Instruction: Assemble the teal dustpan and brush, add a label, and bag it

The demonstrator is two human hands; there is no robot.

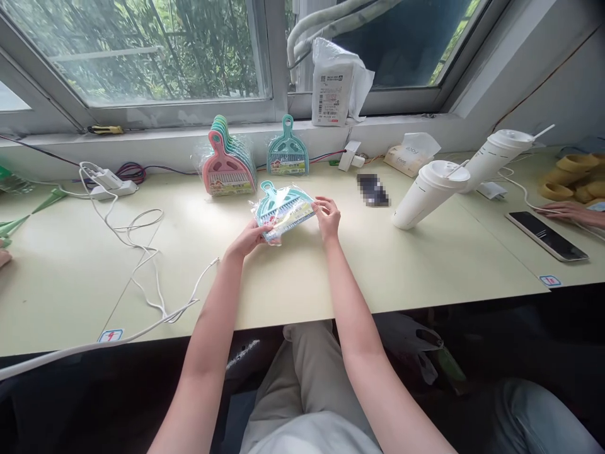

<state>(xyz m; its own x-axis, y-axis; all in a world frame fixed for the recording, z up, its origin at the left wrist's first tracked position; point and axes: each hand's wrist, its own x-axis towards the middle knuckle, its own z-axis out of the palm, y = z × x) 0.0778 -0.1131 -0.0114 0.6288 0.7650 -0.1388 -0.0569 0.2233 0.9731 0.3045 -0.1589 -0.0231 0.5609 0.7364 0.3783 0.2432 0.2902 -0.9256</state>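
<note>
A teal mini dustpan and brush set in clear plastic wrap is held up between both hands over the table. My left hand grips its lower left corner, the thumb lying over the front. At the right edge, my right hand pinches the wrapped set between thumb and fingers. Behind it, a row of similar packed sets stands on end, with a pink dustpan set at the front. To the right of that row, another teal dustpan set leans against the wall below the window.
White cables sprawl over the left side by a power strip. Two white lidded cups with straws, a tissue pack and a phone are to the right. Another person's hand rests at the far right; another's fingers show far left.
</note>
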